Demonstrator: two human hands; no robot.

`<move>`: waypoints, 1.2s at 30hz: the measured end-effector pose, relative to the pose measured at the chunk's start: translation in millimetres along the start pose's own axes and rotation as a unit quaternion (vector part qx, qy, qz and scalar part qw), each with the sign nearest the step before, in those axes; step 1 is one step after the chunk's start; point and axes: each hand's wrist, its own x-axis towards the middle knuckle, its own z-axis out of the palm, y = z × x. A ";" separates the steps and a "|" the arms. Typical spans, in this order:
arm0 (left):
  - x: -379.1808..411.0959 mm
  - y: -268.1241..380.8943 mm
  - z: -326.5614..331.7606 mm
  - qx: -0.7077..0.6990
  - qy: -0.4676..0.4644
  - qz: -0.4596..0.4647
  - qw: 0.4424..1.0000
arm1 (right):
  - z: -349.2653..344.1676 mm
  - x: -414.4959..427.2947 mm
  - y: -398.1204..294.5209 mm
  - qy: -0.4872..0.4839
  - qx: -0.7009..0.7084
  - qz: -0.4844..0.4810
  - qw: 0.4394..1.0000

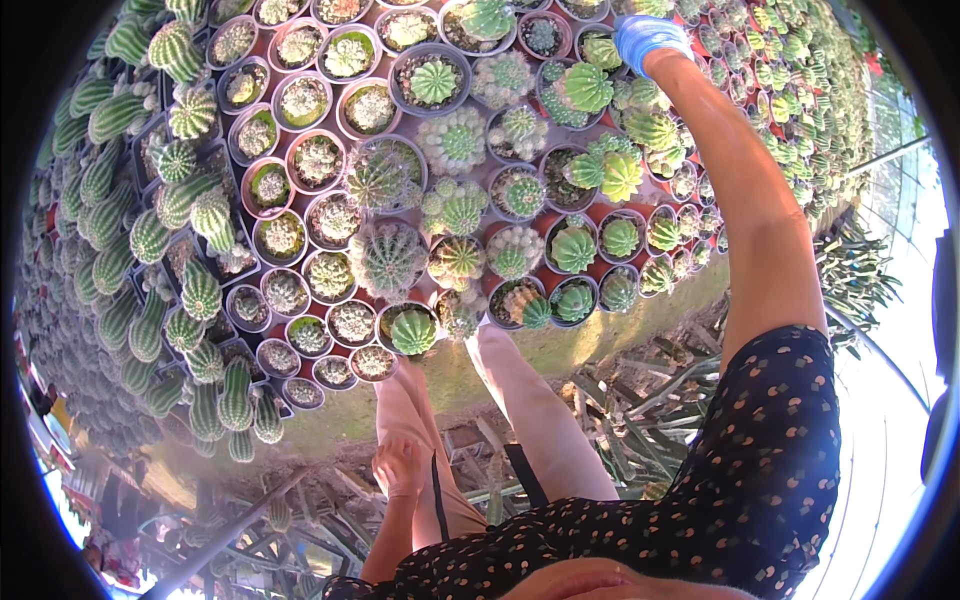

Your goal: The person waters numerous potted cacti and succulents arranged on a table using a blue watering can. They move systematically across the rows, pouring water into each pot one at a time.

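Note:
My right hand [651, 43], in a blue glove, reaches to the far right part of a bench packed with potted cacti. It lies beside a green ribbed cactus [601, 52] in a dark pot; its fingers are partly hidden at the top rim, so a hold cannot be told. My left hand [397, 466] is bare and hangs low by my thigh, its fingers curled, with no object visible in it. Before me stand a large spiny round cactus [388, 259] and a small ribbed cactus [413, 331] at the bench's near edge.
Long striped cacti [199, 289] in black square pots crowd the left side. Small pots of pale spiny cacti [351, 321] stand close together near the middle. A metal pipe [229, 531] slants at lower left, and long cactus stems [652, 420] lie behind my legs.

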 end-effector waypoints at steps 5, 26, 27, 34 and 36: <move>-4.4 1.6 -2.3 0.012 -0.020 -0.018 1.000 | -16.5 -1.9 -22.9 -0.031 -0.011 0.035 0.999; -1.3 3.0 1.9 0.024 -0.024 -0.029 0.999 | -23.1 1.9 -18.1 -0.021 0.003 0.030 0.999; -0.7 3.2 1.5 0.023 -0.023 -0.030 0.999 | -27.5 -2.5 -18.5 -0.024 0.005 0.031 0.999; -2.1 -3.9 0.0 0.017 -0.028 -0.024 0.999 | -30.9 -14.3 -19.4 -0.013 0.032 0.063 0.997; -0.3 -4.9 -0.1 0.010 -0.021 -0.022 1.000 | -23.6 -27.7 -11.0 0.039 0.039 0.033 0.998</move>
